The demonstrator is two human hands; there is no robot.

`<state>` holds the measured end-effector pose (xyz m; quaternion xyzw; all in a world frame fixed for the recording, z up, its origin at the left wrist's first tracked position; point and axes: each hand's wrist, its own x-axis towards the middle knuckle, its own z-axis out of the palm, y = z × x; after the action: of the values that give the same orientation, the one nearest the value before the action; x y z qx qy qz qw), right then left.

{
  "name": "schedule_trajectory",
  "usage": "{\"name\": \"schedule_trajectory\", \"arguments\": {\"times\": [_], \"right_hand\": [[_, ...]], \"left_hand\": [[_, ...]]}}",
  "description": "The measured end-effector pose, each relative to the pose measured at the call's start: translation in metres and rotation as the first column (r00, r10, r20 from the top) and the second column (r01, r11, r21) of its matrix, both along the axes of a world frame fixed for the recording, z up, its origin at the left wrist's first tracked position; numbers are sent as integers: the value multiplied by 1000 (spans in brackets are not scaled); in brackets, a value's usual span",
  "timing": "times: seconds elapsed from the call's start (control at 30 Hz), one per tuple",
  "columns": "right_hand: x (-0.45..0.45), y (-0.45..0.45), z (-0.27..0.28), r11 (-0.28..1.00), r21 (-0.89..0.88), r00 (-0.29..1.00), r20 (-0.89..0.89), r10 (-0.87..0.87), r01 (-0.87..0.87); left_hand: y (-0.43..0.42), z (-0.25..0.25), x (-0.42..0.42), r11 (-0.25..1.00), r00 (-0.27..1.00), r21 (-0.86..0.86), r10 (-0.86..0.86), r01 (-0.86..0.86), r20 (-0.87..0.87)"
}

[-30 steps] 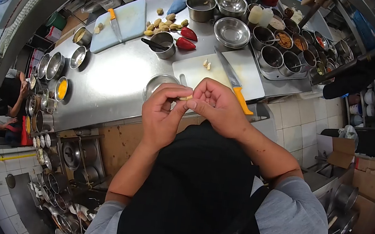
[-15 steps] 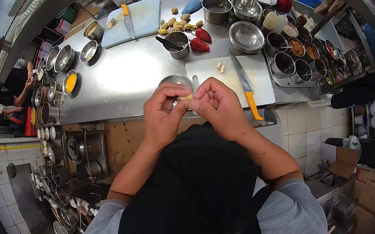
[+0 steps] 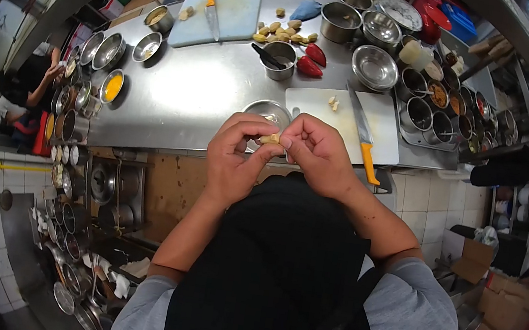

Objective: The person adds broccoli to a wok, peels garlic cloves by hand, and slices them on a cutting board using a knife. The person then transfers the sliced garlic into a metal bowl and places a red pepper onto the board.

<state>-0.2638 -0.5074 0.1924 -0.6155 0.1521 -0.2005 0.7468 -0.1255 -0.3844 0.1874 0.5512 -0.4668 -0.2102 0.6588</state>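
Above the near edge of the steel counter, my left hand [image 3: 239,155] pinches a garlic clove [image 3: 270,138] between thumb and fingers. My right hand [image 3: 316,152] meets it from the other side, its thumb and fingertips closed on the clove's end. Just behind both hands stands a steel bowl [image 3: 267,108], partly hidden, with pale bits inside. A narrow greyish strip [image 3: 295,112] shows beside the bowl, mostly covered by my right hand, so I cannot tell what it is. Pale garlic pieces [image 3: 333,103] lie on the white cutting board [image 3: 312,104] to the right.
A large orange-handled knife [image 3: 361,121] lies on the white board, handle past the counter edge. Farther back are red peppers [image 3: 309,67], potato-like pieces [image 3: 287,34], a pot [image 3: 282,70] and a blue-white board [image 3: 240,18] with another knife [image 3: 212,18]. Another person [image 3: 38,78] stands far left.
The view has shifted, so the counter appears farther right. Both hands stay together at the clove; it shows more plainly between the fingertips, and my right fingers have shifted slightly on it.
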Motion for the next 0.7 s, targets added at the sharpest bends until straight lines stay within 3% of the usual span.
{"name": "schedule_trajectory", "arguments": {"times": [0.07,0.13,0.17,0.23,0.27,0.33,0.43,0.47,0.53,0.57,0.63,0.67,0.7], "right_hand": [[5,4,0,999,-14,998,-46,36,-37],[12,10,-1,996,-28,993,-92,78,-81],[16,15,-4,997,-41,995,-76,63,-66],[26,22,-4,995,-56,995,-58,77,-80],[30,26,-4,998,12,997,38,60,-61],[37,27,-7,994,83,989,134,61,-73],[36,16,-18,919,354,980,158,123,-172],[37,14,-17,917,354,978,157,137,-185],[37,11,-13,842,455,947,265,184,-291],[38,12,-7,841,454,946,262,190,-294],[42,20,6,958,153,967,129,222,-240],[44,23,6,959,151,967,127,223,-241],[47,26,6,968,19,959,144,244,-249]], "left_hand": [[8,0,3,1000,1000,-2,22,-22,4],[19,0,6,995,981,96,-13,32,-193],[23,-3,8,996,981,94,12,7,-194],[31,-13,13,998,780,22,-29,55,-626],[34,-16,16,999,781,20,-10,28,-624],[39,-19,21,996,555,-87,-65,-13,-829],[49,-19,22,997,652,-29,25,-72,-758],[52,-17,20,996,650,-30,34,-87,-759],[58,-11,14,986,830,79,169,-150,-532],[61,-10,12,985,828,77,172,-155,-534],[67,-6,11,982,921,87,188,-168,-340],[69,-3,10,982,921,85,188,-169,-342],[71,1,9,982,937,85,186,-169,-294]]}}
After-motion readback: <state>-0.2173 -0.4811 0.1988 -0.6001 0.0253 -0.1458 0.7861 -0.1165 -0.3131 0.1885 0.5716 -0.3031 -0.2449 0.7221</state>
